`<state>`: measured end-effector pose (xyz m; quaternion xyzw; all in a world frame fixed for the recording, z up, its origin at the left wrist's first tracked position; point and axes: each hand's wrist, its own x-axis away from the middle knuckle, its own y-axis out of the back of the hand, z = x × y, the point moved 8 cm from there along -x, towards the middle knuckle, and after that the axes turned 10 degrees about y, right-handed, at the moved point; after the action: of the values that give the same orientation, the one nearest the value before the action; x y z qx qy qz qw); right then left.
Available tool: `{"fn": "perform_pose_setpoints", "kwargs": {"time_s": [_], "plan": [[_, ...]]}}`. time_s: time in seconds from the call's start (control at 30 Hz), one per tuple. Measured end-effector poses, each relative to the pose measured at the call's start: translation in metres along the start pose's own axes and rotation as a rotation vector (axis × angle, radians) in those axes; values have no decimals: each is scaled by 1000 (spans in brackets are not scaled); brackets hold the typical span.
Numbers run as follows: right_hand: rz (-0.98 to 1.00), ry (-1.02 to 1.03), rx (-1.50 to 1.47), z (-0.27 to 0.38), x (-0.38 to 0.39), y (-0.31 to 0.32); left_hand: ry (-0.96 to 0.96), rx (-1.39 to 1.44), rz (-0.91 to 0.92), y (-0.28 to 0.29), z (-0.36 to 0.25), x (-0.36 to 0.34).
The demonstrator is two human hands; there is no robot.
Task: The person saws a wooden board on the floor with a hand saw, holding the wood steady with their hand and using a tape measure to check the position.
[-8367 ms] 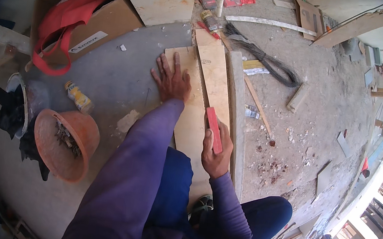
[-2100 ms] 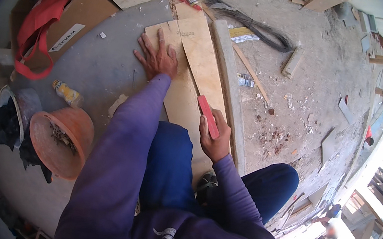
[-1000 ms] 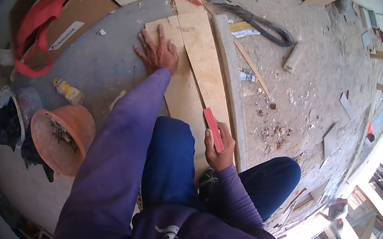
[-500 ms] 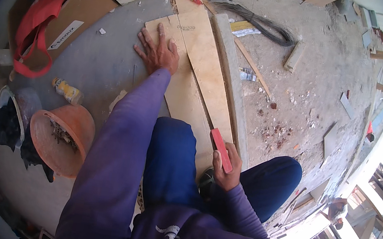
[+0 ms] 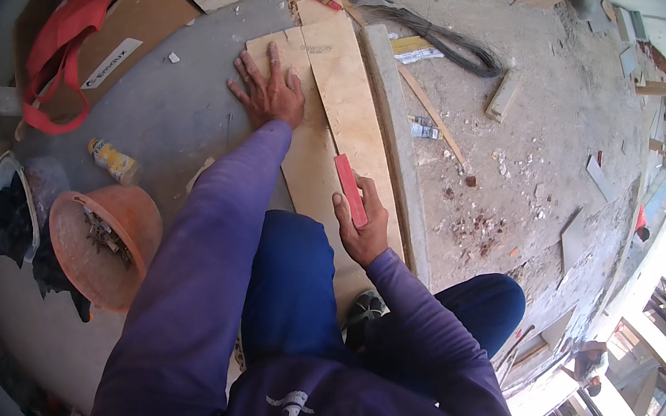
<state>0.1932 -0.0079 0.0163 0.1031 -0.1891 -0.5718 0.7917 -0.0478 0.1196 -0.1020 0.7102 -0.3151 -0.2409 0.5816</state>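
Observation:
My left hand lies flat, fingers spread, on a pale plywood sheet. A dark, narrow line parts this sheet from a long plywood strip on its right. My right hand is closed round a red, bar-shaped tool, held over the plywood along that line. The tool's far end meets the line; whether a blade runs from it cannot be made out. Both boards lie lengthwise ahead of my bent knees, and a shoe shows between my legs.
A raised concrete edge runs along the strip's right side. Left of me are an orange bucket with debris, a yellow-labelled bottle and a cardboard box. Wire and rubble lie right; another person is at the far right.
My right hand has moved forward and left along the line between the boards, carrying the red tool. My left hand stays pressed on the plywood.

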Motion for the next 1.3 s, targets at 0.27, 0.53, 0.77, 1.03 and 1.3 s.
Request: {"fn": "perform_pose_setpoints", "kwargs": {"time_s": [0.27,0.53,0.77,1.03,1.3], "plan": [[516,25,156,8,-15,20,8,12,-29,-3,-1,4],[355,171,-14,0,-11,23,-16,3,-75,-5,-2,3],[-18,422,-154,-13,5,7,-55,-123,236,-1,16,-22],[-99,358,-247,-16,-18,29,-156,-166,550,20,46,19],[-106,329,-212,-15,-19,33,-130,-141,484,15,42,81]]}}
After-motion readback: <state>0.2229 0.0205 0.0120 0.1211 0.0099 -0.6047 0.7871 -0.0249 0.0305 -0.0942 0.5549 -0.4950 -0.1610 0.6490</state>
